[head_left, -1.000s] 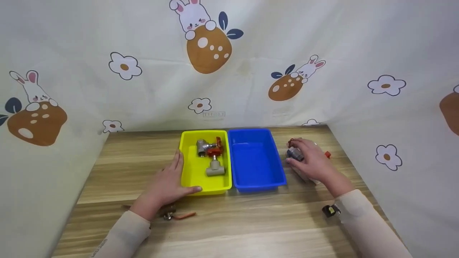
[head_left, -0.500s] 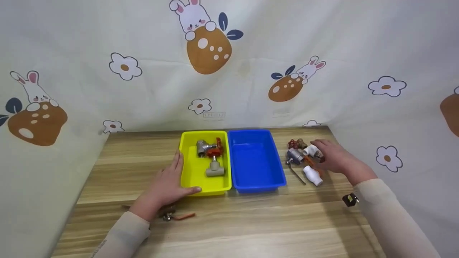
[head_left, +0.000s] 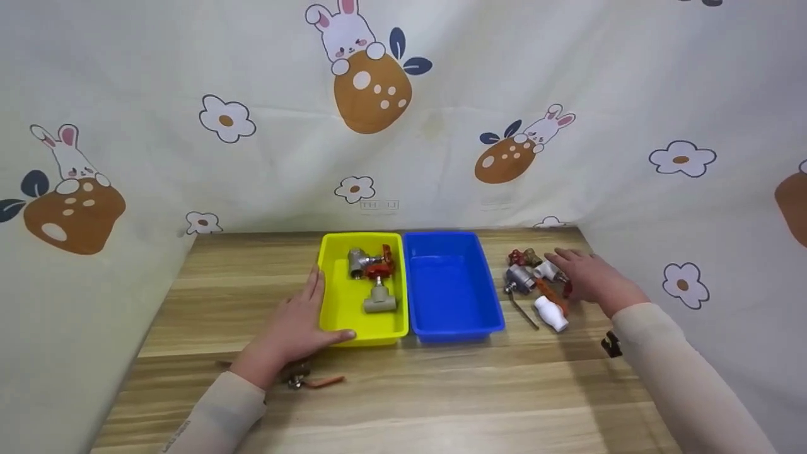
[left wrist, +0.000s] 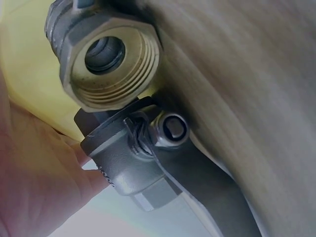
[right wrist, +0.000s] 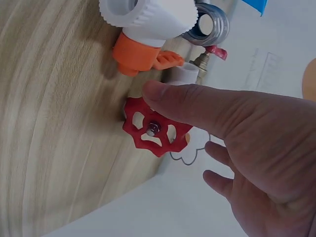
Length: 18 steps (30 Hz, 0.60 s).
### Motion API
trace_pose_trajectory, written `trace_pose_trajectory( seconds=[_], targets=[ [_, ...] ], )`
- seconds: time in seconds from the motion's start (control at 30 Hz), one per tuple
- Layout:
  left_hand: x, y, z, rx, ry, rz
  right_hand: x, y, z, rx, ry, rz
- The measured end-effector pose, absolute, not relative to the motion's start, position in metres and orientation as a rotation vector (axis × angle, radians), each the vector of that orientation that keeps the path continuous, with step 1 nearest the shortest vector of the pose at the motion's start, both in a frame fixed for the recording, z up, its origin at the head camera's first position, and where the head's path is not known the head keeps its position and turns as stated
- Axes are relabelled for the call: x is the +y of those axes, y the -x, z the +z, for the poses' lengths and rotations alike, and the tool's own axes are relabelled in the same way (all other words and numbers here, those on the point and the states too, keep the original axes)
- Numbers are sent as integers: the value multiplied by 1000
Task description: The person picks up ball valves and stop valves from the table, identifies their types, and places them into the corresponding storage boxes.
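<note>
My left hand (head_left: 293, 325) rests along the left side of the yellow tray (head_left: 337, 340), fingers fairly straight, thumb across the front rim. Inside the tray lie a metal valve (head_left: 359, 261) and a grey plastic valve (head_left: 380, 299), both with red handwheels. Close to my left hand in the left wrist view are a brass-ended fitting (left wrist: 111, 59) and a dark lever valve (left wrist: 131, 163). My right hand (head_left: 592, 277) is at a white valve (head_left: 547, 271) with a red handwheel (right wrist: 140, 140). Its thumb lies straight over the wheel; its fingers look loosely extended and partly hidden.
A blue tray (head_left: 454, 335) stands against the yellow one. Around the right hand lie a white ball valve (head_left: 551, 313) with an orange handle, a grey metal lever valve (head_left: 520, 277) and a brass valve (head_left: 531, 256). A patterned cloth (head_left: 429, 157) hangs behind the table.
My right hand has moved right from over the valve pile to the red-wheeled white valve, uncovering the other valves. The left hand has stayed against the yellow tray. The head view has tilted slightly.
</note>
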<state>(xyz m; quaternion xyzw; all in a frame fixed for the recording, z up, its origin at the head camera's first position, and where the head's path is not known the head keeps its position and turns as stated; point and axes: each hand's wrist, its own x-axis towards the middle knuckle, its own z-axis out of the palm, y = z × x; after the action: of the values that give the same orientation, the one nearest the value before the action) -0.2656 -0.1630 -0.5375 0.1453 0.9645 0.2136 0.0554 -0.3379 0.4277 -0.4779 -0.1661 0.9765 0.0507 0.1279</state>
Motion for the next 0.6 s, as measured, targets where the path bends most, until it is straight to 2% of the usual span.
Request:
trace_pose_trajectory(
  seconds=[0.33,0.6],
  targets=[
    [-163,267,-541,2936,-445,670,426,346,-487,2815,550,179],
    [-162,267,-542,2919,-404,677,435,345,-495,2810,504,-22]
  ],
)
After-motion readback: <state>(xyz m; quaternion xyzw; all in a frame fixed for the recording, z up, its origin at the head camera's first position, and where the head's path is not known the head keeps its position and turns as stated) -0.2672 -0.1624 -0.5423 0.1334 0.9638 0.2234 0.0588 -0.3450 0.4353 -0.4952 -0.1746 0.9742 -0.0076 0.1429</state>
